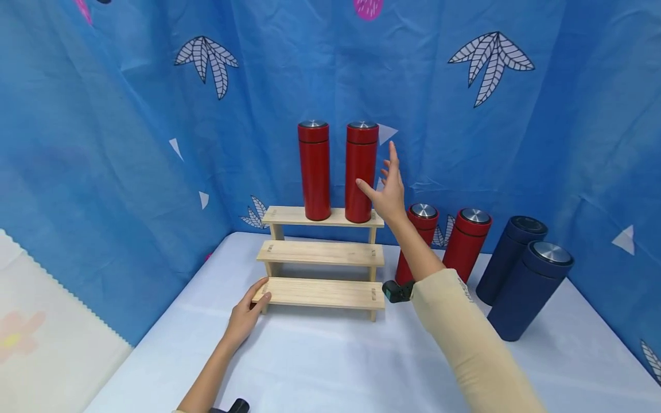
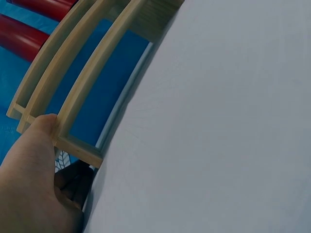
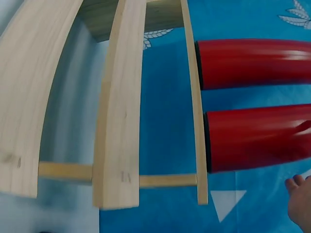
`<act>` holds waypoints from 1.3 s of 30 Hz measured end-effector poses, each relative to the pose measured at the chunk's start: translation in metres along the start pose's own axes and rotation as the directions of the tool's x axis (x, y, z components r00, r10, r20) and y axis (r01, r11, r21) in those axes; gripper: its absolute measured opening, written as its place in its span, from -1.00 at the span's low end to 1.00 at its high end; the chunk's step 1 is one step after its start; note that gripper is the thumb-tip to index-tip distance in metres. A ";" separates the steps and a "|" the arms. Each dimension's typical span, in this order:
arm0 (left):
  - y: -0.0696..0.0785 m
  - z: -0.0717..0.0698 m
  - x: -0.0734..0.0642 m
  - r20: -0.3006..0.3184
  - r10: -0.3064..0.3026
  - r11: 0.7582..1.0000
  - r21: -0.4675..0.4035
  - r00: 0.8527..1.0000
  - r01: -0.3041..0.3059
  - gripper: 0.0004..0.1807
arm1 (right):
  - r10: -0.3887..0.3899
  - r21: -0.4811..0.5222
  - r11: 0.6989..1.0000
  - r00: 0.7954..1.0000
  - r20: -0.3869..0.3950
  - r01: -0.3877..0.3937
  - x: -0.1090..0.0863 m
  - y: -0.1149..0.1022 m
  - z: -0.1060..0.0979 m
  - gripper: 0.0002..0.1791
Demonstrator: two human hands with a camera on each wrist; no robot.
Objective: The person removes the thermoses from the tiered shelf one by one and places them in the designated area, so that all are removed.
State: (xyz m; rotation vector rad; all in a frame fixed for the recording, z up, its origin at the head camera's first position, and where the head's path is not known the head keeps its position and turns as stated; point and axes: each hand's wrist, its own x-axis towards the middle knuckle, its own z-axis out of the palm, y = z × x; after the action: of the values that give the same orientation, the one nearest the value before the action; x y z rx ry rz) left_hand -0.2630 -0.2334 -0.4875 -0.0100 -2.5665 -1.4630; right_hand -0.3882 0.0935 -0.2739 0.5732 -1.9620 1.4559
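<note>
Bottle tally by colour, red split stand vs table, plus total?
Red bottles on the stand: 2
Red bottles on the table: 2
Dark blue bottles on the table: 2
Total: 6

Creased blue cloth point(image 1: 289, 63) hangs behind the white surface point(image 1: 320, 367) and along its left and right sides, printed with outlined leaves point(image 1: 488, 60), pale triangles point(image 1: 386, 133) and, high behind the surface, a pink spot point(image 1: 368, 8). Left of the surface is a cream panel point(image 1: 57, 315) with a scalloped edge and a peach flower point(image 1: 20, 335). Soft light leaves faint shadows on the surface.
</note>
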 end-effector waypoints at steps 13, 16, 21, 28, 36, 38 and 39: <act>0.000 0.001 0.001 -0.007 -0.007 1.000 0.011 1.000 0.007 -0.39 | -0.002 -0.083 0.997 0.999 0.043 0.005 -0.006 0.007 0.016 0.09; 0.001 0.001 0.000 -0.005 -0.010 1.000 0.012 1.000 0.010 -0.39 | -0.062 -0.097 0.993 0.998 -0.007 0.061 -0.015 0.008 0.015 0.08; 0.001 0.002 0.000 -0.008 -0.005 1.000 0.011 1.000 0.005 -0.39 | -0.203 -0.114 0.974 0.976 -0.081 0.194 -0.042 0.005 0.012 0.04; -0.001 0.001 0.001 -0.013 0.002 1.000 0.017 1.000 -0.002 -0.40 | -0.341 -0.149 0.935 0.929 -0.141 0.321 -0.086 0.007 -0.001 0.09; -0.004 0.003 0.001 -0.010 -0.008 1.000 -0.004 1.000 0.008 -0.39 | -0.324 -0.211 0.934 0.933 -0.158 0.289 -0.144 -0.015 -0.040 0.09; -0.004 0.003 0.002 -0.015 -0.005 1.000 -0.004 1.000 0.005 -0.39 | -0.316 -0.226 0.934 0.935 -0.158 0.277 -0.156 -0.024 -0.053 0.09; -0.004 0.003 0.002 -0.019 -0.004 1.000 -0.004 1.000 0.004 -0.39 | -0.315 -0.234 0.933 0.936 -0.159 0.274 -0.162 -0.026 -0.060 0.10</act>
State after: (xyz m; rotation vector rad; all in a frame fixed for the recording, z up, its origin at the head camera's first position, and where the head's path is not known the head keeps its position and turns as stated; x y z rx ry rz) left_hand -0.2663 -0.2328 -0.4923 0.0088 -2.5504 -1.4627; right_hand -0.2423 0.1397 -0.3574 0.5807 -1.7590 1.0631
